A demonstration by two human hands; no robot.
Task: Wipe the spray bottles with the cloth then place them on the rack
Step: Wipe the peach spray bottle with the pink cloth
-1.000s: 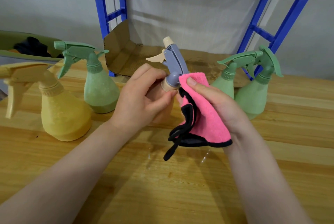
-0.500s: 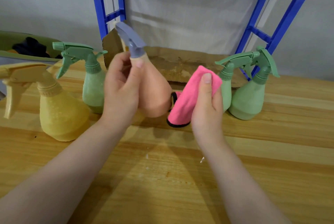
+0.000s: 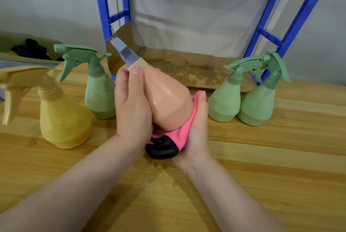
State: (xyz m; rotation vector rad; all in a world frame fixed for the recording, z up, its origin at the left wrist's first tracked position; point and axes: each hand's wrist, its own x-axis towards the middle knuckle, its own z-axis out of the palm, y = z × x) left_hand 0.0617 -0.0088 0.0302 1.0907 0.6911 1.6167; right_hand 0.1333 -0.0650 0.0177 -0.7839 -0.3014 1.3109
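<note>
Altogether five plastic spray bottles show: three pale green ones, one yellow one and one peach-coloured one, plus a single cloth. The yellow trigger bottle (image 3: 63, 119) stands at the left of the wooden tabletop (image 3: 262, 175), with one green trigger bottle (image 3: 99, 95) just behind and right of it. The other two green bottles, the nearer (image 3: 225, 100) and the farther-right (image 3: 259, 103), stand side by side, touching or nearly so, at the right, in front of the blue metal rack (image 3: 292, 25). A sheet of brown cardboard (image 3: 187, 66) lies on the rack's lowest level.

The left hand (image 3: 132, 108) wraps round the peach bottle with the grey spray head (image 3: 168, 104), fingers lying along its side and the thumb tip up at the beige collar below the head. The right hand (image 3: 197, 130) cups the pink microfibre cloth with black edging (image 3: 168, 138) against the bottle's lower right side and base, fingers curled round it.

The peach bottle is held just above the tabletop in the middle, tilted so its head points up and to the left, towards the rack's left post. Its body looks glossy and wet. A few droplets lie on the wood below the hands.
</note>
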